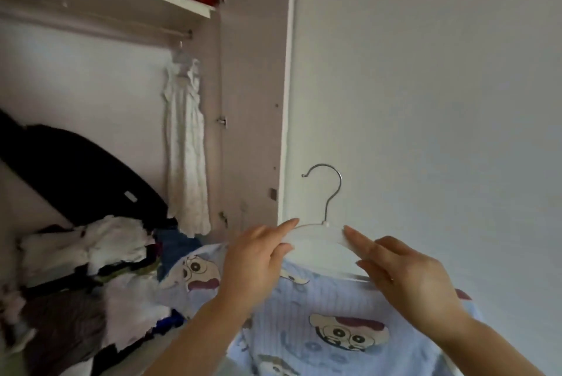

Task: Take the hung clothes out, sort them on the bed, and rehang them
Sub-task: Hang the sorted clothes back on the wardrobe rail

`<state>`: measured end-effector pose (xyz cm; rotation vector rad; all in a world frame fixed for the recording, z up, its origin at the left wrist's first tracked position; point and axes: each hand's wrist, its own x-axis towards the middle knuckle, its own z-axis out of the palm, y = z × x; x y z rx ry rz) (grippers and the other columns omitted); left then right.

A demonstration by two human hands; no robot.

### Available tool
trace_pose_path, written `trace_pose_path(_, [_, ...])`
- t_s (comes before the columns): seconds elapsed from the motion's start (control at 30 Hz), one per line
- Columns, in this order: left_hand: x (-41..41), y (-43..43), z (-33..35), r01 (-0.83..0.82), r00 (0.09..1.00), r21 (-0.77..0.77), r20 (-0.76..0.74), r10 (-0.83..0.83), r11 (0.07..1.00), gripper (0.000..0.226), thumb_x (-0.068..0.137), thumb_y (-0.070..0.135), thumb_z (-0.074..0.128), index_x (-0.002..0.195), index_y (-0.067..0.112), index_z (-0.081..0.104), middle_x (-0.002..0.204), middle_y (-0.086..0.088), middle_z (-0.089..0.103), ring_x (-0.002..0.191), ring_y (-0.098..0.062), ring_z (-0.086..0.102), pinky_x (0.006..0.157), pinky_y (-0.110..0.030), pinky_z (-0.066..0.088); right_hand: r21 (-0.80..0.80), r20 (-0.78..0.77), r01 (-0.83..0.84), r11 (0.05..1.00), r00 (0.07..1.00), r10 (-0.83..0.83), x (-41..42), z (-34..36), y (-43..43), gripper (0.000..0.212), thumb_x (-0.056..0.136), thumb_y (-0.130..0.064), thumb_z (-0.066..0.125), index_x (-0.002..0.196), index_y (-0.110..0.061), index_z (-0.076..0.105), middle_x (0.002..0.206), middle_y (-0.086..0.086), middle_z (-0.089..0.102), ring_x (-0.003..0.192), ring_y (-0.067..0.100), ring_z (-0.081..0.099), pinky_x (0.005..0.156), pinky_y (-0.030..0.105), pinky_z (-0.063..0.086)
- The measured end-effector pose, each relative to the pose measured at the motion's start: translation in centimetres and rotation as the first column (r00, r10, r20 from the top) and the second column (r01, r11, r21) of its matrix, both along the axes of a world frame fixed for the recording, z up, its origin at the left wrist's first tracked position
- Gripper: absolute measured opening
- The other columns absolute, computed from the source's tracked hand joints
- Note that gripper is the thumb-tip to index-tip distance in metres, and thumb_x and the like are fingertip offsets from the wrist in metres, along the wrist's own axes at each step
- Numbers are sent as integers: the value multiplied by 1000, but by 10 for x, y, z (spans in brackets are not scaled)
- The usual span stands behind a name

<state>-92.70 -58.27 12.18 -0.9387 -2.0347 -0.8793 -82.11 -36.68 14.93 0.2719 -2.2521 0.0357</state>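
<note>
My left hand (261,257) pinches one shoulder of the white plastic hanger with a steel hook (316,234), and my right hand (404,278) seems to pinch the other. The pale blue cartoon-print top (334,324) hangs below. The hanger's bar lies level between my hands, and the wardrobe's metal rail (100,22) waits up and leftward, nearer my left hand.

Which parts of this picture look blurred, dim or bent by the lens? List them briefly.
Head view: dim, flat light, no glare; the heap of mixed clothes at lower left is smeared; the pale blue cartoon-print shirt is sharper; the white wardrobe edge strip bows from the wide lens.
</note>
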Motion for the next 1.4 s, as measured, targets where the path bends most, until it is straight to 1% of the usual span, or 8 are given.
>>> trace_pose_path(0.2, [-67,-50,30,-318,948,-5,2,318,948,41,85,37,43,120,30,62,72,7,61,67,-12,53,61,-26,42,44,-34,-234,971,971,236,-127,19,-30,70,72,-19,77,132,-34,45,69,-12,54,45,9,52,36,16,33])
trace_pose_path(0.33, [-104,-83,41,-445,894,-37,30,446,895,41,86,33,43,124,30,60,84,4,65,78,-17,55,69,-28,37,79,-39,-350,933,934,354,-192,27,-60,52,82,-35,44,134,-35,40,70,-10,58,45,10,55,34,19,38])
trace_pose_path(0.4, [-126,-98,47,-470,882,-20,21,471,882,41,86,32,45,123,27,61,83,2,66,77,-19,56,70,-32,42,92,-54,-378,921,922,384,-223,34,-77,52,81,-35,44,133,-33,41,69,-9,59,44,11,54,32,21,39])
trace_pose_path(0.53, [-178,-129,60,-518,855,25,35,517,855,38,86,23,50,122,26,62,79,1,65,75,-19,55,71,-36,44,107,-65,-431,896,896,439,-286,46,-112,68,66,-19,78,128,-26,50,66,-8,57,38,10,49,28,20,32])
trace_pose_path(0.8, [-325,-200,80,-457,888,108,111,446,883,43,92,12,55,126,37,51,101,7,61,94,-9,53,84,-25,42,129,-85,-448,885,884,460,-435,76,-185,43,78,-33,52,119,-24,63,66,-8,57,40,7,50,36,7,17])
trace_pose_path(1.0, [-438,-251,108,-474,880,152,69,469,867,36,90,18,58,126,25,58,107,2,63,100,-15,55,87,-27,42,156,-170,-410,899,885,434,-538,114,-237,42,74,-21,73,115,-22,67,70,-4,62,43,13,55,31,22,36])
trace_pose_path(1.2, [-526,-285,127,-515,857,130,47,514,847,49,93,17,54,140,17,39,139,-2,43,128,-16,37,100,-11,17,177,-220,-349,920,897,383,-626,153,-279,45,67,-16,82,110,-20,70,69,0,62,46,20,58,34,24,35])
trace_pose_path(1.4, [-614,-303,135,-502,864,94,95,494,860,61,96,28,48,147,27,14,152,14,2,143,-8,5,107,-13,3,118,-103,-271,955,954,283,-709,202,-314,34,95,-33,43,129,-36,48,108,0,58,95,26,59,68,31,45])
